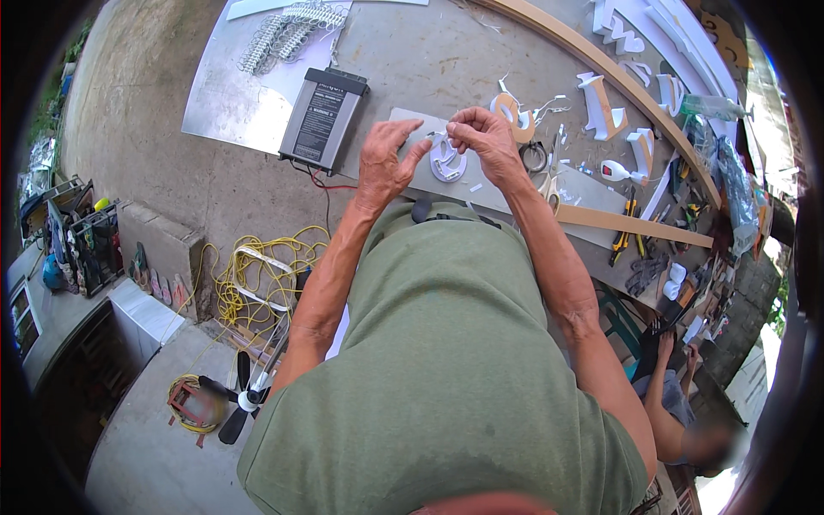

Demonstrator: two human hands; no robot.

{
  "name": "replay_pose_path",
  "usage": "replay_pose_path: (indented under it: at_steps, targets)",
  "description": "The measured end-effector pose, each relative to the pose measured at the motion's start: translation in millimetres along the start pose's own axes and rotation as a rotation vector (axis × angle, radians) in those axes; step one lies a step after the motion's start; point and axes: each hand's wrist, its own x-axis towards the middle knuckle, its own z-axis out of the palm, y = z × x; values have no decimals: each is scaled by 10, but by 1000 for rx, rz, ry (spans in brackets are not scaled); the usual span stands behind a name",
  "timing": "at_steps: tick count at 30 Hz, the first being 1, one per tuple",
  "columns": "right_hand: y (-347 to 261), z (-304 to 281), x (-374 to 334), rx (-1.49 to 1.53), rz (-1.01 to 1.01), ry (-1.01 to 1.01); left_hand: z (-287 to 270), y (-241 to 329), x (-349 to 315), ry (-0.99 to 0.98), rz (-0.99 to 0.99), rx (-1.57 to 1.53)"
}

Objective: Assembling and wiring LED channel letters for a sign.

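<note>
- Presently, the round white piece point(447, 177) lies on a grey sheet point(487, 194) and centres these bearings; detail inside it is hard to make out.
- Left hand point(388, 165), nine o'clock: loosely curved and released, thumb and forefinger apart.
- Right hand point(487, 144), two o'clock: thumb and forefinger pinched together above the piece; cannot tell what, if anything, they grasp.
- Grey box point(324, 118), ten o'clock: a red lead point(339, 186) passes out of sight behind the left forearm.
- Scissors point(550, 184), just past three: partly hidden by the right forearm.
- Co-worker's arm point(659, 386), between four and five: head blurred.
</note>
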Motion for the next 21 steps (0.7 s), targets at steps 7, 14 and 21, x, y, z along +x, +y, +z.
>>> replay_pose_path:
  at_steps: [7,14,21]
  targets:
    - [83,35,-36,109,15,4,163,152,68,-135,-136,-77]
    - [100,53,-55,169,-30,31,158,76,71,-164,-291,-229]
    - [136,36,-57,219,-80,59,159,71,58,-190,-437,-413]
